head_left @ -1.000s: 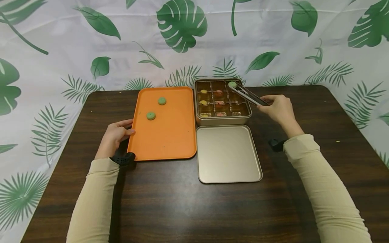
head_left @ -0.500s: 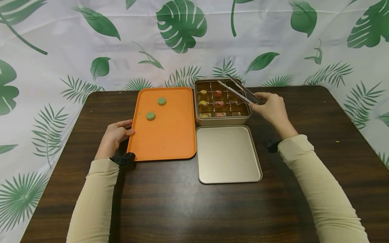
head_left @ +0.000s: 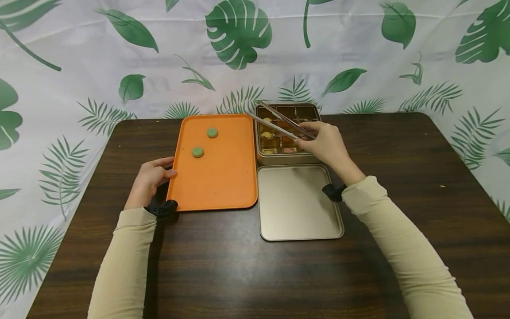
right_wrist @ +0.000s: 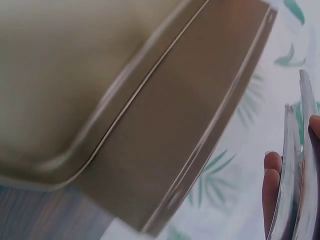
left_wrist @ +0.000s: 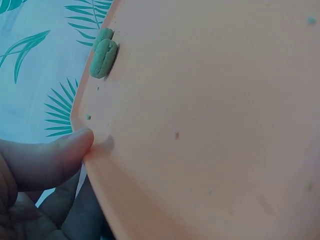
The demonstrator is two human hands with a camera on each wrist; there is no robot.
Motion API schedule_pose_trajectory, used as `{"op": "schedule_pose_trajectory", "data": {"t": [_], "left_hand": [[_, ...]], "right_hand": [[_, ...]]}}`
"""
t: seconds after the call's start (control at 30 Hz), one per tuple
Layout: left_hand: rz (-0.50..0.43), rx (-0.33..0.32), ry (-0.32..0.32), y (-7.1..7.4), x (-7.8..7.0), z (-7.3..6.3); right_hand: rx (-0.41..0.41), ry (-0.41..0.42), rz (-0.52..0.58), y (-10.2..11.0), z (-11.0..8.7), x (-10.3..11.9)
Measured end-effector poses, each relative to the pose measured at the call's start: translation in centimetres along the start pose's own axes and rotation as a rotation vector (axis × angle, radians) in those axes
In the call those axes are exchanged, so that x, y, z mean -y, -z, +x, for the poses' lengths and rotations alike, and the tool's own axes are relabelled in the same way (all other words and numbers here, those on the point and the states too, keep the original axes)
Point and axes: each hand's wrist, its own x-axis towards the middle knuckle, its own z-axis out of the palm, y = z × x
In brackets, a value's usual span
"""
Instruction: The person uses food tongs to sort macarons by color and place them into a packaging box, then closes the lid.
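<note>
My right hand (head_left: 327,144) holds metal tongs (head_left: 280,122) over the gold tin (head_left: 292,158), their arms spread with nothing between the tips. In the right wrist view the tongs (right_wrist: 294,165) lie between thumb and fingers at the right edge. Inside the tin, a divided insert holds yellow macarons (head_left: 267,135) and pink ones (head_left: 289,150); the tongs and hand cover part of it. My left hand (head_left: 149,179) grips the left rim of an orange tray (head_left: 223,186), thumb on top in the left wrist view. Two green macarons (head_left: 212,132) sit on the tray.
The flat gold lid (head_left: 299,204) lies in front of the tin, beside the tray. All stand on a dark wooden table (head_left: 223,270). A white leaf-print cloth (head_left: 167,57) hangs behind the table. Small crumbs (left_wrist: 177,135) dot the tray.
The tongs have let go of a green macaron at the tin's back right compartment and spread apart. My right hand has moved left with them over the tin. My left hand stays put.
</note>
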Motion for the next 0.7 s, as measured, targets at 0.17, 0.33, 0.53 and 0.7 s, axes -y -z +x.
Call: {"op": "schedule_pose_trajectory", "data": {"t": [0.17,0.33,0.53,0.7], "left_hand": [[-0.003,-0.006,0.001,-0.1,0.0,0.1],[-0.001,-0.01,0.004,-0.1,0.0,0.1],[0.01,-0.004,-0.003,-0.1,-0.1,0.1],[0.005,-0.008,0.003,-0.2,-0.1,0.0]], "right_hand": [[0.039,0.05,-0.012,-1.4,0.1,1.5],[0.1,0.075,0.005,-2.6,0.0,2.9],[0.165,0.094,0.025,-4.3,0.1,4.2],[0.219,0.121,0.008,-5.7,0.2,5.1]]}}
